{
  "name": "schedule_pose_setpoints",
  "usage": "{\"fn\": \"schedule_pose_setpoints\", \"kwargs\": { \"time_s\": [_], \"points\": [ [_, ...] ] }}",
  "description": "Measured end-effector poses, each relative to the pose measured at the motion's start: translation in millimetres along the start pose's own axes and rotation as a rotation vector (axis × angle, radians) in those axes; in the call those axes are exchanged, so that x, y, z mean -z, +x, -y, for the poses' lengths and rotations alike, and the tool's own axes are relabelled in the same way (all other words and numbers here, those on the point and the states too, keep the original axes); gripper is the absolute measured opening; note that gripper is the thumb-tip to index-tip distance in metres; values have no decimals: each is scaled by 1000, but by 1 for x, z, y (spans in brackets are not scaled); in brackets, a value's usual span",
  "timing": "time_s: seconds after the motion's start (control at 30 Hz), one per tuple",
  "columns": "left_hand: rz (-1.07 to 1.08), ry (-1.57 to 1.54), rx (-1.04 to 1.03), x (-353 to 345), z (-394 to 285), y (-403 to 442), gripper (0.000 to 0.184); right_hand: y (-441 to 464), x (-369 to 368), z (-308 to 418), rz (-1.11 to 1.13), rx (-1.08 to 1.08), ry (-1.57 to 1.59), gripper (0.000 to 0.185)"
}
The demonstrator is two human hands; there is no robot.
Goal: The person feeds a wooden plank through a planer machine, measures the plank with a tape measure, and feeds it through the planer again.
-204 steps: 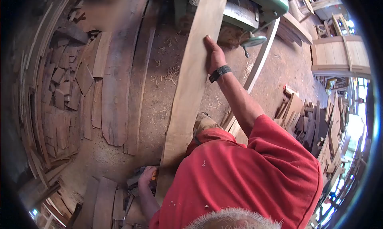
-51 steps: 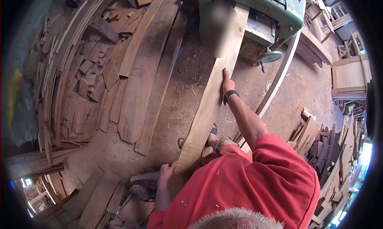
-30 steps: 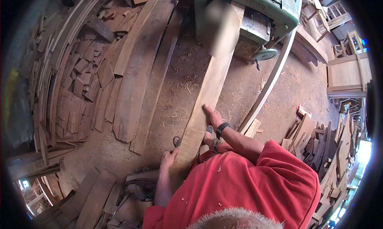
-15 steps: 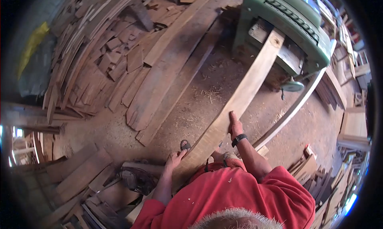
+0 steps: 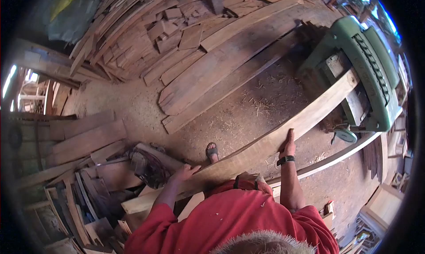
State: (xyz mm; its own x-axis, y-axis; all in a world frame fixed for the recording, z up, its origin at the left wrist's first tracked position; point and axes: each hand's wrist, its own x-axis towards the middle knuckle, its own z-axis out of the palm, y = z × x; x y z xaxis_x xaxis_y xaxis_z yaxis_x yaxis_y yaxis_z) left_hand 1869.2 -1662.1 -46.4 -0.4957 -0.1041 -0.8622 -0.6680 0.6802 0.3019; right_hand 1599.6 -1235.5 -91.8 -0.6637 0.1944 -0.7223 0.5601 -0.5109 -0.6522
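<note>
A long pale wooden plank [image 5: 252, 154] stretches across my front, from beside my left side to the green planer [image 5: 369, 70]. Its far end, with a dark knot, rests at the machine's opening. My left hand [image 5: 187, 171] holds the plank's far edge near my body, its fingers partly hidden. Farther along, my right hand [image 5: 287, 147] grips the near edge, one digit lying over the top face and the rest out of sight underneath. A dark watch is on my right wrist.
Wide boards [image 5: 208, 86] lie on the floor ahead, beside piled offcuts [image 5: 170, 26]. A handwheel [image 5: 345, 135] juts from the planer. A long pale strip [image 5: 327, 157] runs along my right. Stacked timber [image 5: 88, 141] and a dark bundle [image 5: 148, 165] lie at left.
My view has swung, so the planer and plank appear farther right and lower. Both hands keep hold of the plank, whose far end stays at the planer's opening.
</note>
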Motion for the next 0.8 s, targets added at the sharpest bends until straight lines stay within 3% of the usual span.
{"fn": "schedule_pose_setpoints", "kwargs": {
  "time_s": [0.07,0.2,0.3,0.43,0.5,0.57,0.67,0.8],
  "points": [
    [58,-97,115,19,-44,-21,88,-11,-8,12,-5,-3,5,73],
    [-21,-19,133,-2,-27,8,89,-11,-9,26,19,-2,-4,71],
    [-194,30,16,-18,-19,24,88,9,-7,30,110,56,42,73],
    [-70,-16,5,-6,-50,18,87,27,2,34,67,34,33,79],
    [30,-7,-27,0,-73,13,86,37,6,39,-60,-4,-26,79],
    [-128,-21,-14,0,-90,13,82,47,7,38,-132,32,-36,76],
    [-165,-93,-198,-24,-48,53,80,51,14,18,-102,132,38,76],
    [-81,-32,-145,-5,-74,25,76,31,4,10,-98,146,95,73]
  ]
}}
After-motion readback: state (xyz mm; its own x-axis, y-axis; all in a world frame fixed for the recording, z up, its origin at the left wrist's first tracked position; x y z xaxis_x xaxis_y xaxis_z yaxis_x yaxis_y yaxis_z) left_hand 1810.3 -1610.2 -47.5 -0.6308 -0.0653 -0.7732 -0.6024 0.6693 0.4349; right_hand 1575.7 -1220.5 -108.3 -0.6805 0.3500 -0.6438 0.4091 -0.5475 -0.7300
